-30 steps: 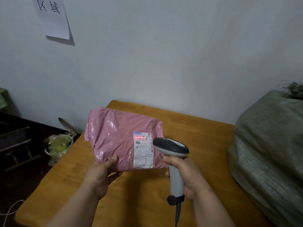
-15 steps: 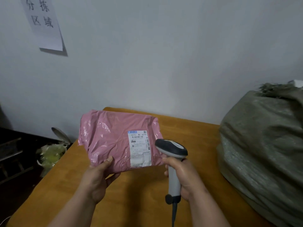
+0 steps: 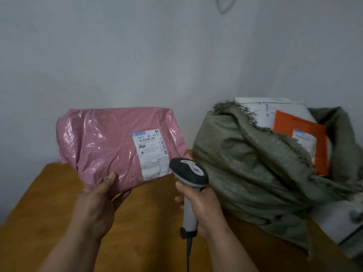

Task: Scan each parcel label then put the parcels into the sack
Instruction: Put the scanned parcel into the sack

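My left hand (image 3: pixel 98 201) gripped the pink parcel (image 3: pixel 110 142) by its lower edge; my right hand (image 3: pixel 204 209) was closed around the barcode scanner (image 3: pixel 189 173) beside the open green sack (image 3: pixel 245 173).

Wooden table (image 3: pixel 49 209) against a plain grey wall (image 3: pixel 137 55), white object (image 3: pixel 337 218) at right.
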`<state>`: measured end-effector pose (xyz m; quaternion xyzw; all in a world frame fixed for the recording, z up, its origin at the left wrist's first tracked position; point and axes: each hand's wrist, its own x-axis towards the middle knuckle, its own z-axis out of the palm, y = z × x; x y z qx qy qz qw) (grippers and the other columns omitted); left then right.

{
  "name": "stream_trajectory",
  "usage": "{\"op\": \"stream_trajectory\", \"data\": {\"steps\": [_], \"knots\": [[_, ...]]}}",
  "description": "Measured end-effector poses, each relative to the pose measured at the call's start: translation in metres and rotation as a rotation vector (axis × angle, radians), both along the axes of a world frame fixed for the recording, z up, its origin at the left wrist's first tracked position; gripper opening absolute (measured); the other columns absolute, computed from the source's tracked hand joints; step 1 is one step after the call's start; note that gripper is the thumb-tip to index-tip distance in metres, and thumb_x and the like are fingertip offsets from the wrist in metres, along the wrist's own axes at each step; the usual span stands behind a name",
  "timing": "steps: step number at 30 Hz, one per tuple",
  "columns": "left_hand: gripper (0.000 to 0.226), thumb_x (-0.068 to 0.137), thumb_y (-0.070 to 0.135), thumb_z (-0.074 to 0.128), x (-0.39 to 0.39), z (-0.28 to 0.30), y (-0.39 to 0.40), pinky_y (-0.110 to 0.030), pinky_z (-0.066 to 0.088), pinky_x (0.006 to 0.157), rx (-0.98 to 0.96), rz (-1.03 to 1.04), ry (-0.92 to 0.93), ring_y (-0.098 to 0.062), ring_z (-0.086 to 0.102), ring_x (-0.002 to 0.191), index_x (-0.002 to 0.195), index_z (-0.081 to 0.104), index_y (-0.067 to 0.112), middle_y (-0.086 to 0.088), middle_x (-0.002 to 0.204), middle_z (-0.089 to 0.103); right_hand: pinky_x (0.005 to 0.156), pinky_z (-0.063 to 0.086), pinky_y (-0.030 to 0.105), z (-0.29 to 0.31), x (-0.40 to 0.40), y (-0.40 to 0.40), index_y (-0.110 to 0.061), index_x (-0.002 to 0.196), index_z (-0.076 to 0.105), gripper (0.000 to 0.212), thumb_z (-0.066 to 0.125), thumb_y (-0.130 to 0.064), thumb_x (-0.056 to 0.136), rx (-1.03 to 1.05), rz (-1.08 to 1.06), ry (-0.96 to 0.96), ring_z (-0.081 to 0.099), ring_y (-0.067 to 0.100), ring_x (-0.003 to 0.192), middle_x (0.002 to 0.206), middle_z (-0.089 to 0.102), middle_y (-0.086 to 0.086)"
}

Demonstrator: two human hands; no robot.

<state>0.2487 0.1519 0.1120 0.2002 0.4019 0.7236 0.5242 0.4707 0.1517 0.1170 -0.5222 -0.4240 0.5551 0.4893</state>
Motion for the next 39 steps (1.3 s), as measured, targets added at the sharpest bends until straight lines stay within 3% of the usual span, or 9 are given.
{"op": "stream_trajectory", "data": {"steps": [6,13,20,24,26,28,32,36,39], "knots": [[0.042,0.094,0.011,0.060,0.073,0.057,0.017,-0.040,0.062,0.077,0.194,-0.103,0.055,-0.015,0.073,0.095,0.132,0.057,0.030,0.003,0.126,0.069,0.081,0.058,0.033,0.047,0.063,-0.014,-0.024,0.098,0.074,0.018,0.081,-0.027,0.082,0.163,-0.152,0.051,0.073,0.017,0.091,0.084,0.078,-0.006],[0.044,0.101,0.016,0.055,0.191,0.126,0.037,-0.043,0.058,0.088,0.440,-0.132,0.241,-0.019,0.066,0.116,0.140,0.048,0.032,0.008,0.133,0.064,0.082,0.058,0.040,0.088,0.161,-0.009,-0.040,0.081,0.079,0.016,0.080,-0.025,0.082,0.328,-0.199,0.084,0.072,0.022,0.092,0.088,0.077,-0.002],[0.037,0.099,0.011,0.057,0.332,0.181,0.082,-0.047,0.061,0.079,0.388,-0.211,0.182,-0.025,0.071,0.103,0.134,0.052,0.024,-0.002,0.127,0.066,0.076,0.061,0.040,0.115,0.288,0.017,-0.028,0.095,0.078,0.013,0.080,-0.027,0.082,0.352,-0.340,0.113,0.075,0.019,0.082,0.083,0.078,-0.002],[0.040,0.099,0.013,0.059,0.378,0.172,0.108,-0.041,0.061,0.071,0.215,-0.348,0.248,-0.029,0.071,0.099,0.137,0.049,0.022,-0.007,0.130,0.062,0.087,0.060,0.050,0.109,0.333,0.028,-0.024,0.099,0.074,0.018,0.081,-0.027,0.082,0.313,-0.369,0.124,0.074,0.025,0.092,0.086,0.078,-0.002],[0.043,0.100,0.024,0.059,0.391,0.157,0.119,-0.040,0.059,0.074,0.095,-0.409,0.463,-0.027,0.067,0.100,0.140,0.044,0.021,-0.008,0.135,0.058,0.093,0.057,0.052,0.104,0.347,0.033,-0.025,0.096,0.072,0.016,0.080,-0.027,0.083,0.283,-0.368,0.129,0.073,0.022,0.093,0.083,0.078,-0.005],[0.060,0.098,0.043,0.056,0.394,0.143,0.128,-0.037,0.052,0.090,-0.016,-0.403,0.954,-0.029,0.061,0.113,0.148,0.037,0.017,-0.009,0.142,0.053,0.090,0.059,0.049,0.099,0.354,0.038,-0.023,0.100,0.072,0.022,0.081,-0.030,0.082,0.248,-0.353,0.127,0.074,0.018,0.088,0.085,0.078,-0.005],[0.071,0.097,0.068,0.024,0.383,0.132,0.142,-0.037,0.039,0.094,-0.160,-0.283,1.689,-0.032,0.054,0.123,0.134,0.057,0.017,-0.014,0.136,0.059,0.087,0.060,0.048,0.094,0.353,0.052,-0.018,0.126,0.063,0.068,0.088,-0.045,0.069,0.214,-0.331,0.059,0.074,0.023,0.097,0.109,0.075,0.004],[0.057,0.087,0.076,0.041,0.352,0.122,0.149,-0.053,0.031,0.106,-0.293,-0.044,1.791,-0.036,0.032,0.137,0.136,0.050,0.047,-0.006,0.152,0.035,0.094,0.057,0.054,0.092,0.344,0.063,-0.029,0.141,0.049,0.083,0.089,-0.041,0.069,0.232,-0.332,0.056,0.070,0.029,0.107,0.127,0.066,0.006],[0.090,0.072,0.061,0.075,0.330,0.110,0.154,-0.052,0.034,0.108,-0.302,-0.108,1.679,-0.039,0.024,0.139,0.148,0.030,0.046,-0.005,0.159,0.009,0.095,0.057,0.050,0.087,0.337,0.072,-0.031,0.143,0.045,0.079,0.086,-0.036,0.075,0.254,-0.335,0.004,0.069,0.023,0.106,0.125,0.066,0.000]]}}
